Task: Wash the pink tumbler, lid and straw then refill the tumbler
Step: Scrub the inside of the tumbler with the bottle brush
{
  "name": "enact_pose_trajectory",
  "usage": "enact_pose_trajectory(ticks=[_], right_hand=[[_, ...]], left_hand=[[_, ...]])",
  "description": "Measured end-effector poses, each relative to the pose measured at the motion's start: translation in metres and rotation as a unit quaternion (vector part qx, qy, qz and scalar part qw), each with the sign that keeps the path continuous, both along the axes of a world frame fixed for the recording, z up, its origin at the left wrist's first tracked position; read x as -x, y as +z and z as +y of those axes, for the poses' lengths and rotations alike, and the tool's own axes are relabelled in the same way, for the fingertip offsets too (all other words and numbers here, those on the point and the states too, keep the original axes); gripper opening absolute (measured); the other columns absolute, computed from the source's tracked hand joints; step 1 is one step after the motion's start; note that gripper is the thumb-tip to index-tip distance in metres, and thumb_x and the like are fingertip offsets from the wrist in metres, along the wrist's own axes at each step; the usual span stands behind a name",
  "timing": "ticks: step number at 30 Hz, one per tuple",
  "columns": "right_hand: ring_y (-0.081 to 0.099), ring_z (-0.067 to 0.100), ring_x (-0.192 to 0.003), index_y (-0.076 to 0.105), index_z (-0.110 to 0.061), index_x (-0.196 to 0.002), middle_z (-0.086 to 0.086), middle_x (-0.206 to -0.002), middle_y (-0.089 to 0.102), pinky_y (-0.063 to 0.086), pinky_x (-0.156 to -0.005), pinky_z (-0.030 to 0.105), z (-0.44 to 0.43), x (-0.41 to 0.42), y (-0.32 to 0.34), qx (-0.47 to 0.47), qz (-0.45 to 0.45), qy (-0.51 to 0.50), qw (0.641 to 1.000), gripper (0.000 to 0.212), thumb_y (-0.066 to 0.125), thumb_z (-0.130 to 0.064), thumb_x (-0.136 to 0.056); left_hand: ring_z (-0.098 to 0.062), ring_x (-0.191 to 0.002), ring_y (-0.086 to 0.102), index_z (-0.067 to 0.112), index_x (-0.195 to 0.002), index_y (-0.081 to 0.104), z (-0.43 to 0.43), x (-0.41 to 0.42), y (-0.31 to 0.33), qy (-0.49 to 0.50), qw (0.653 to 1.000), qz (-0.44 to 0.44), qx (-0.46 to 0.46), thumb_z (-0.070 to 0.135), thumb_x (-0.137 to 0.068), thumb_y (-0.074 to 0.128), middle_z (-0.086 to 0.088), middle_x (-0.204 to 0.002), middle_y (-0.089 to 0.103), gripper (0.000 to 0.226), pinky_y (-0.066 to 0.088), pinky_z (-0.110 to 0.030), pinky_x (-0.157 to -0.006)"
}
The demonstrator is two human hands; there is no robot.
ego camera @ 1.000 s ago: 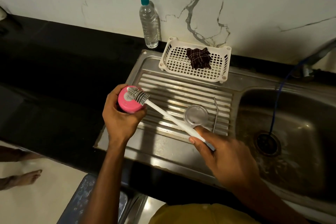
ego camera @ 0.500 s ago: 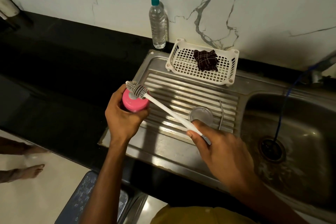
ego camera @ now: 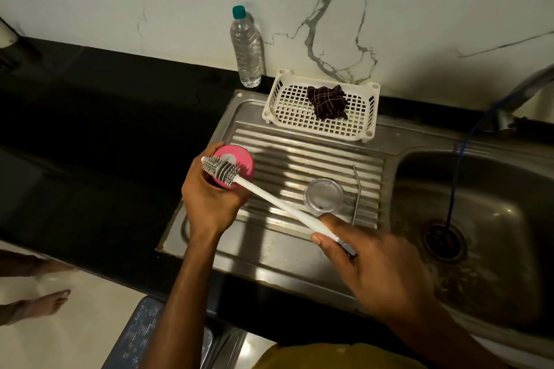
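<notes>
The left hand grips the pink tumbler over the drainboard, its base facing up above the curled fingers; the right hand holds the white brush by its handle, bristles on that base; the lid and straw lie between the hands and the sink.

Behind your drainboard, a clear water bottle with a teal cap stands upright against the marble wall. Just beside it, a white slotted basket holds a dark checked cloth. A blue cord hangs into your sink basin. Bare foot on the floor, far left.
</notes>
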State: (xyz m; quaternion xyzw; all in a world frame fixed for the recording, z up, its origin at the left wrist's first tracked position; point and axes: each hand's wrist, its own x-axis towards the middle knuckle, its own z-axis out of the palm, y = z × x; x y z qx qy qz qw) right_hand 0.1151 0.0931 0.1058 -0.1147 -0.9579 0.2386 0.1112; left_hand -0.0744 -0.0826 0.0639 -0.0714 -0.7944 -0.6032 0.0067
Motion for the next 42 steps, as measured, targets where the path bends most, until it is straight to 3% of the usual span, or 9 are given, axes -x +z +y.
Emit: enact_pose_trajectory(ticks=[4,8,13,18,23,26,30,35,42], right_hand=[[0.062,0.012,-0.052,0.057,-0.039,-0.134,-0.007,-0.068,0.068,0.050,-0.045,0.028,0.004,0.010,-0.003,-0.002,-0.008,-0.032,0.999,0.051,0.033,-0.067,-0.098],[0.060,0.008,-0.053,0.045,-0.042,-0.140,-0.009,-0.066,0.064,0.052,-0.048,0.033,0.013,0.008,-0.005,0.038,-0.027,-0.046,0.998,0.061,0.019,-0.075,-0.095],[0.049,0.003,-0.046,0.046,-0.047,-0.139,-0.014,-0.056,0.051,0.034,-0.046,0.021,0.012,-0.010,-0.002,0.065,-0.050,-0.073,0.994,0.061,0.023,-0.078,-0.092],[0.035,-0.006,-0.040,0.057,-0.040,-0.132,-0.023,-0.048,0.036,0.024,-0.046,0.011,0.010,-0.021,0.001,0.067,-0.039,-0.058,0.995,0.053,0.033,-0.070,-0.096],[0.054,0.000,-0.051,0.053,-0.039,-0.136,-0.016,-0.070,0.067,0.047,-0.044,0.025,0.007,-0.029,0.002,0.080,-0.029,-0.042,0.995,0.054,0.034,-0.072,-0.097],[0.053,0.003,-0.048,0.057,-0.040,-0.131,-0.015,-0.067,0.066,0.037,-0.044,0.019,0.005,-0.019,0.006,0.027,-0.017,-0.035,0.999,0.048,0.038,-0.067,-0.097],[0.060,0.010,-0.051,0.051,-0.040,-0.136,-0.012,-0.067,0.066,0.048,-0.042,0.028,0.007,-0.012,0.003,0.015,-0.015,-0.029,0.999,0.051,0.033,-0.069,-0.098],[0.056,0.005,-0.052,0.034,-0.044,-0.144,-0.012,-0.066,0.064,0.048,-0.044,0.030,0.016,-0.020,-0.001,0.029,-0.019,-0.053,0.998,0.057,0.028,-0.073,-0.096],[0.058,0.007,-0.055,0.031,-0.052,-0.142,-0.010,-0.068,0.064,0.052,-0.048,0.036,0.015,-0.015,-0.013,0.074,-0.012,-0.061,0.995,0.050,0.031,-0.073,-0.096]], left_hand=[[-0.014,-0.104,0.067,0.013,-0.129,0.061,0.005,0.001,0.001,-0.002,1.000,0.013,0.007,-0.003,-0.056,0.092,-0.003,-0.119,0.067,0.081,0.051,-0.008,-0.077],[-0.011,-0.103,0.066,0.018,-0.130,0.057,0.012,0.000,0.003,0.001,1.000,0.011,-0.001,-0.004,-0.055,0.093,-0.004,-0.121,0.065,0.086,0.049,-0.007,-0.079],[0.005,-0.098,0.064,0.017,-0.121,0.060,0.018,-0.006,0.006,-0.012,0.999,0.016,-0.027,-0.013,-0.055,0.091,0.001,-0.114,0.065,0.079,0.052,-0.010,-0.075],[-0.004,-0.097,0.067,0.017,-0.120,0.062,0.018,-0.005,0.000,0.012,0.998,-0.009,-0.055,-0.015,-0.055,0.088,-0.002,-0.113,0.067,0.077,0.056,-0.017,-0.077],[-0.001,-0.096,0.067,0.016,-0.121,0.061,0.016,-0.001,0.004,0.021,0.998,-0.011,-0.058,-0.013,-0.062,0.085,0.005,-0.110,0.066,0.070,0.057,-0.019,-0.081],[0.004,-0.096,0.066,0.015,-0.120,0.060,0.017,-0.002,0.010,0.012,0.997,-0.021,-0.073,-0.016,-0.063,0.084,0.004,-0.111,0.064,0.069,0.054,-0.012,-0.077],[0.007,-0.097,0.065,0.016,-0.119,0.059,0.018,-0.002,0.013,0.008,0.996,-0.034,-0.088,-0.020,-0.063,0.082,0.004,-0.113,0.063,0.071,0.053,-0.010,-0.076],[-0.003,-0.097,0.068,0.018,-0.124,0.062,0.009,0.001,0.012,0.005,0.998,-0.039,-0.057,-0.016,-0.059,0.084,0.005,-0.110,0.067,0.076,0.059,-0.022,-0.081],[-0.021,-0.100,0.069,0.013,-0.126,0.062,0.016,0.003,0.013,-0.004,0.994,-0.061,-0.092,-0.013,-0.062,0.084,-0.007,-0.114,0.069,0.073,0.062,-0.032,-0.079]])
